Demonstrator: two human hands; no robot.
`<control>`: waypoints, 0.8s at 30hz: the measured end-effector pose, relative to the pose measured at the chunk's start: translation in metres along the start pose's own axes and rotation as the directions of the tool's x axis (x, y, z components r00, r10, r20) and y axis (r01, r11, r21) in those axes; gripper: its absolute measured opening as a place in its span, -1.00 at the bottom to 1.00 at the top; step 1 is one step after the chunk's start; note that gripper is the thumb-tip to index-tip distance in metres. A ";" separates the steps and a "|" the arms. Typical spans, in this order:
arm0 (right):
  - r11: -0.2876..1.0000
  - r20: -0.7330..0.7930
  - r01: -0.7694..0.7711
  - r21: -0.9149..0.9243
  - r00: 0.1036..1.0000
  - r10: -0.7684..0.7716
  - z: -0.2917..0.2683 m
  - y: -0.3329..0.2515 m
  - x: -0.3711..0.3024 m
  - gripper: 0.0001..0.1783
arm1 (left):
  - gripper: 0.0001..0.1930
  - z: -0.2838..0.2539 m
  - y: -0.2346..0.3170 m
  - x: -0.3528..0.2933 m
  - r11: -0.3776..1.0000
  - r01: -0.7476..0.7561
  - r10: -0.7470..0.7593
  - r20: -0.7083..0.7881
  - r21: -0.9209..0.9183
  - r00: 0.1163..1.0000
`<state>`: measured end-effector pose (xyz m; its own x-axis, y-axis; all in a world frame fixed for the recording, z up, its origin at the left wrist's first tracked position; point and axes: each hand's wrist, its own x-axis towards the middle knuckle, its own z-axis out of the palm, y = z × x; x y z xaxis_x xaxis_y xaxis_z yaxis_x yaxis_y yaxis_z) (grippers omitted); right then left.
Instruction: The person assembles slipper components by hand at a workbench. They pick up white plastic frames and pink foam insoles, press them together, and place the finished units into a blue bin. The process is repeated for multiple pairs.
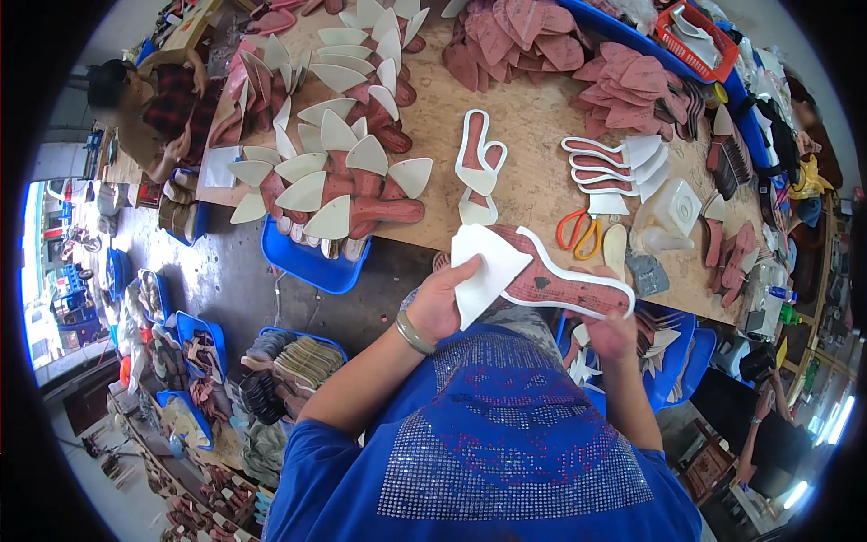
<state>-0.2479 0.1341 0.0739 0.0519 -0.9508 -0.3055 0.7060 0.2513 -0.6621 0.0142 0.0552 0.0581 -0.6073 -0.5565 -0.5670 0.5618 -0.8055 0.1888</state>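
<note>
A reddish shoe insole [564, 285] with a white strip along its edge is held level in front of me. My left hand [438, 298] grips its toe end, thumb on top of a white flap [488, 275] that covers the toe. At the heel end my right hand [614, 334] is closed on the rim, its fingers partly hidden and a little blurred. Just beyond the insole, orange-handled scissors [591, 237] lie on the wooden table [424, 163]. Another white-edged insole [476, 149] rests farther off, and several more [601, 167] lie fanned to its right.
Cream-toed insoles [339, 181] cover the table's left side; reddish pieces [515, 41] are heaped at the back. A clear plastic container [673, 212] stands right. Blue bins [312, 262] sit below the edge. A person [172, 108] is at the far left, another [768, 425] at the right.
</note>
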 end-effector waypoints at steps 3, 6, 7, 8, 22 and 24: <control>0.950 0.029 -0.007 -0.313 0.999 0.017 -0.039 -0.020 -0.007 -0.11 | -0.57 0.001 0.004 -0.009 0.997 -0.053 0.053 -0.001 0.048 0.999; 0.357 0.065 -0.038 -0.933 0.960 0.273 0.003 -0.043 0.001 -0.16 | -0.57 0.001 0.001 -0.017 0.995 -0.039 0.040 -0.014 0.093 0.999; 0.083 0.066 0.039 -0.996 0.935 0.348 0.014 -0.042 0.005 -0.16 | -0.57 0.002 0.000 -0.020 0.994 -0.015 0.015 0.004 0.110 1.000; -0.109 0.214 0.257 -0.960 0.928 0.305 0.019 -0.034 0.008 -0.23 | -0.56 0.003 0.000 -0.022 0.992 0.007 -0.010 0.021 0.126 1.000; 0.451 -0.039 0.038 -0.892 0.986 -0.160 -0.003 0.056 0.010 -0.42 | -0.48 -0.004 -0.001 -0.034 0.991 -0.134 0.128 0.194 0.019 0.973; 0.396 0.062 0.130 -0.909 0.981 -0.181 0.010 0.058 0.008 -0.48 | -0.48 0.005 0.000 -0.034 0.988 -0.155 0.153 0.274 -0.016 0.949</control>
<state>-0.1994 0.1391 0.0399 -0.0334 -0.9899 -0.1375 -0.3555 0.1403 -0.9241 0.0324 0.0735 0.0813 -0.6445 -0.7077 -0.2894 0.6580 -0.7062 0.2616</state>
